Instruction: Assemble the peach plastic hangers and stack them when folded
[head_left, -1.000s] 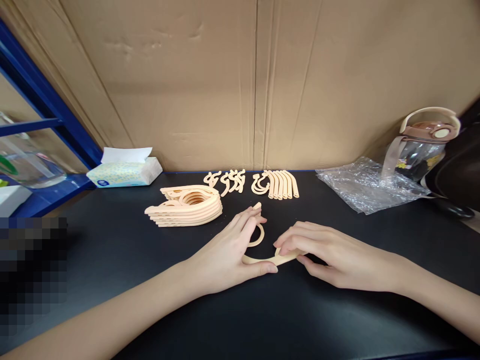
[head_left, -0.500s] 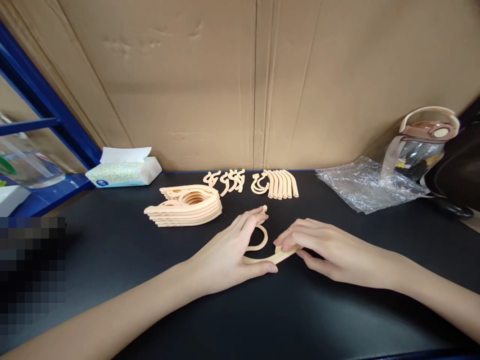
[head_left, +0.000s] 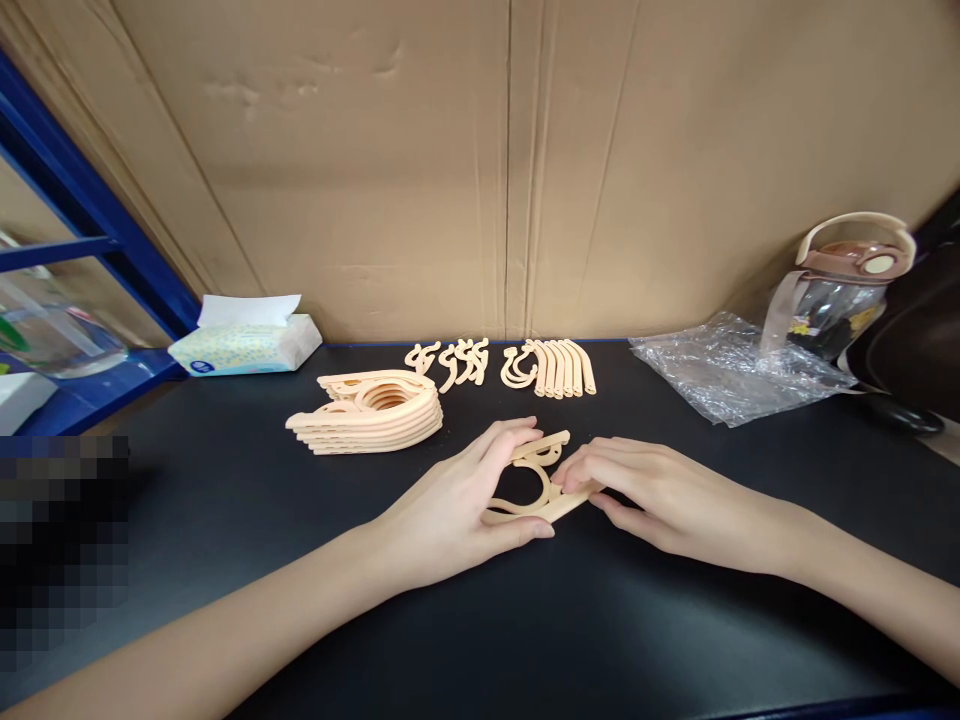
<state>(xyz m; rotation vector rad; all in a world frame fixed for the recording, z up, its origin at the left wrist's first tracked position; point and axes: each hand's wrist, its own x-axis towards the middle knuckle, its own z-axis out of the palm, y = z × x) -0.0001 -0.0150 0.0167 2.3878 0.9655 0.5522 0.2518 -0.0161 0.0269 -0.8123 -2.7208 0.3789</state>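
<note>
Folding hanger: the cream folding hanger (head_left: 568, 507) is between your two hands, low over or on the table, in front of the stack and loose parts; its near and far bars and inner curved loop show, the left end hidden under your palm.
Left hand: your left hand (head_left: 454, 505) is clamped on the hanger, thumb along the near bar, fingers together over the far side.
Right hand: your right hand (head_left: 652, 500) pinches the near bar's right end between thumb and bunched fingertips.
Stack: a neat stack of cream hangers (head_left: 375, 437) lies beyond your left hand, well apart from it.
Loose parts: small curved hooks (head_left: 466, 362) lie scattered near the back edge; a row of curved bars (head_left: 566, 368) is just right of them.
Table: the black table (head_left: 480, 640) carries a tissue pack (head_left: 240, 350) at back left and a clear plastic bag (head_left: 720, 370) at back right, near a bottle (head_left: 840, 310).
Backdrop: cardboard (head_left: 375, 180) stands behind.
</note>
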